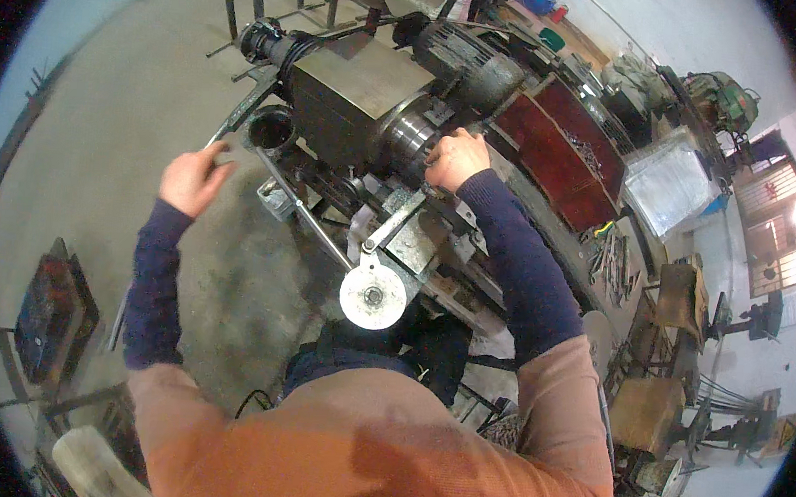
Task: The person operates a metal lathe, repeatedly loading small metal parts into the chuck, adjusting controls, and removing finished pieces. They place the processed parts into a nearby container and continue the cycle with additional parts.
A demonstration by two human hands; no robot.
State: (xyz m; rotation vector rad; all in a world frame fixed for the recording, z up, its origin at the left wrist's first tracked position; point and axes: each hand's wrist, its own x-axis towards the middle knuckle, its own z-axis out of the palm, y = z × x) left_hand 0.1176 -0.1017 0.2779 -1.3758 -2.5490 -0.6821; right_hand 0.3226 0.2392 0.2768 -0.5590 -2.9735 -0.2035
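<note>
A small lathe-like machine stands before me, with a boxy metal housing (364,75) and a shiny round chuck (412,137) at its right end. Far out at the left, my left hand (192,181) has its fingers curled at the lower end of a long metal lever (241,113); its thumb sticks out apart. My right hand (459,160) is closed at the chuck's face, fingers bent inward. What those fingers hold, if anything, is hidden. Nearer my body are a white round handwheel (372,297) and a metal block with a clamp handle (396,221).
Behind the chuck sits a finned motor (471,64). A dark red tray (561,154) with small metal parts lies to the right, beside a plastic-wrapped sheet (670,180) and several hand tools (611,262). More machinery lines the right wall. A dark block-like object (53,317) stands at left.
</note>
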